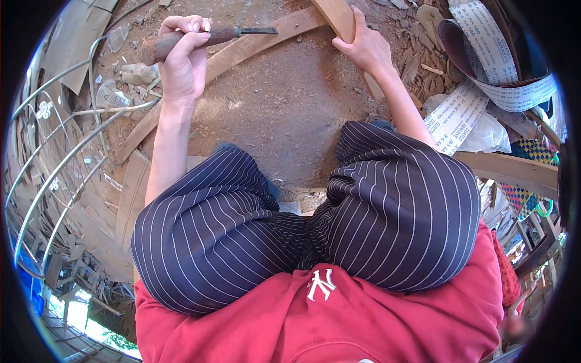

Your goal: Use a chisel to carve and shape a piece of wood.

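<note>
My left hand [184, 57] is closed around the wooden handle of a chisel [228, 32], held up at the upper left with its metal blade pointing right. My right hand [366, 48] grips an upright wooden board [334, 16] near the top centre; the board runs out of view at the top, and another part of it shows below the hand. Behind both, a long curved wooden plank [239, 57] lies on the dirt ground [269, 115].
Curved metal rods [45, 199] and scrap wood [66, 48] lie at left. Printed abrasive belts [484, 42], a plastic bag [487, 133], another plank [508, 169] and a checked woven item [517, 202] are at right. My striped-trousered knees [399, 212] fill the lower middle.
</note>
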Motion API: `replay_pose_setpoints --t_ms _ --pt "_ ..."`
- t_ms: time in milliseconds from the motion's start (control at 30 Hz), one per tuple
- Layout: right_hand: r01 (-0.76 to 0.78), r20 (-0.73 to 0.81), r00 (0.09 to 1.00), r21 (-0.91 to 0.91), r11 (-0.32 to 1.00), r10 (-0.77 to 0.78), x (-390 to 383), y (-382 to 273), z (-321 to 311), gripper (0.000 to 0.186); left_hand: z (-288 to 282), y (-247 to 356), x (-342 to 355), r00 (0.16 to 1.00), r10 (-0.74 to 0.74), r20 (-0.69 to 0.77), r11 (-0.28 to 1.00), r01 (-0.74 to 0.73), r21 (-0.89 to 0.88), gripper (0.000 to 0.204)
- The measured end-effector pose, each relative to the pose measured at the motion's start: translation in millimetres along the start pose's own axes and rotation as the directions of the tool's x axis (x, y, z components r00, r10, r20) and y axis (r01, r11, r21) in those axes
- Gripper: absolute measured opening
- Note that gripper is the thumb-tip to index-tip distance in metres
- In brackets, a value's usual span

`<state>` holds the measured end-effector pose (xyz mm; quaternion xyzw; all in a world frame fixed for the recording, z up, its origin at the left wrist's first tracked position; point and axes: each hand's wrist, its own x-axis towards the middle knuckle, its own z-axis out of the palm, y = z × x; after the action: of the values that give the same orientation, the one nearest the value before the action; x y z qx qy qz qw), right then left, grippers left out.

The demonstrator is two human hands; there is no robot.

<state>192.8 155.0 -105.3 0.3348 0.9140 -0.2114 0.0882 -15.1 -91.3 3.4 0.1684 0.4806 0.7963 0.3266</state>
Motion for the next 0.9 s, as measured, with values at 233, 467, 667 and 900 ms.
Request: replay_pose_setpoints --t_ms 233,467,667,900 --pt "0.001 -0.002 1.000 -0.006 1.000 -0.001 0 -1 -1 0.093 2 -3 0 1.000 0.010 -0.008 1.000 -0.010 -0.001 0.029" --pt "0.010 0.032 0.999 0.002 1.000 -0.010 2 -7 -14 0.097 20 -10 -1 0.990 0.143 -0.012 0.966 -0.137 0.218 0.018" --pt "0.059 0.039 0.997 0.079 0.995 -0.062 11 -5 -52 0.092 21 -10 -7 0.983 0.173 0.056 0.930 -0.182 0.319 0.016" --pt "0.615 -0.429 0.775 0.345 0.709 -0.464 -24 -83 -203 0.092 20 -8 -10 0.992 0.102 0.079 0.965 -0.118 0.235 0.018"
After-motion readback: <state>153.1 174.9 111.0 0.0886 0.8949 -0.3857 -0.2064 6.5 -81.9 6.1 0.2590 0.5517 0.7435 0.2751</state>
